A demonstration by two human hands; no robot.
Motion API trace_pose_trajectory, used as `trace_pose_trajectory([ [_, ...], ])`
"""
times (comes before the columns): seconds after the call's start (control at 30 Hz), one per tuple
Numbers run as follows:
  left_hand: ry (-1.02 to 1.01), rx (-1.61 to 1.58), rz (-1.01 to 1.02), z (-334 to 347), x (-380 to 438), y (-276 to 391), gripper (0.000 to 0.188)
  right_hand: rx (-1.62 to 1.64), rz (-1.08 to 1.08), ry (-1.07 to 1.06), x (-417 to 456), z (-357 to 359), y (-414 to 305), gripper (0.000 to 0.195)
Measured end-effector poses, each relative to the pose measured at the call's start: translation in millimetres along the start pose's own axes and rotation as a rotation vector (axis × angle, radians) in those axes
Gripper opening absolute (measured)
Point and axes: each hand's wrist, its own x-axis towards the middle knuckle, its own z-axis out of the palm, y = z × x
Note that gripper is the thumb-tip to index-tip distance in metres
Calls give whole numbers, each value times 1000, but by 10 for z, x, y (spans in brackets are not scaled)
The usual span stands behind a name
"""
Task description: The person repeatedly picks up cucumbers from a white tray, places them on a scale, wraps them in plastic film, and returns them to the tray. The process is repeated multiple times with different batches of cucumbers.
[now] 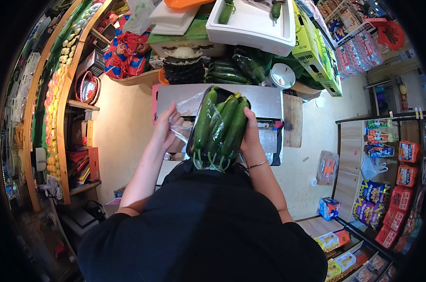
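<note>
A black tray of several green cucumbers is held up before my chest, tilted, with clear plastic film over the cucumbers. My right hand grips the tray's right edge, its thumb on the rim. Off to the left, my left hand pinches the loose edge of the clear film, which stretches taut from the tray to my fingers. Behind the tray lies the flat metal top of a wrapping machine, partly hidden by the tray and my hands.
Beyond the machine are a stack of black trays, wrapped cucumbers and a white bowl. A white foam box with a few cucumbers stands above them. Fruit shelves line the left; snack shelves line the right.
</note>
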Motion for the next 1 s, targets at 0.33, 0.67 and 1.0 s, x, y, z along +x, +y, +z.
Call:
trace_pose_trajectory([
  [0.33, 251, 176, 250, 310, -541, 100, 41, 126, -254, 222, 194, -238, -147, 46],
  [0.67, -261, 179, 171, 518, -965, 407, 37, 148, -420, 328, 483, -679, -242, 50],
  [1.0, -890, 16, 305, 698, -1036, 1428, 23, -37, -725, 624, 667, -550, -14, 67],
])
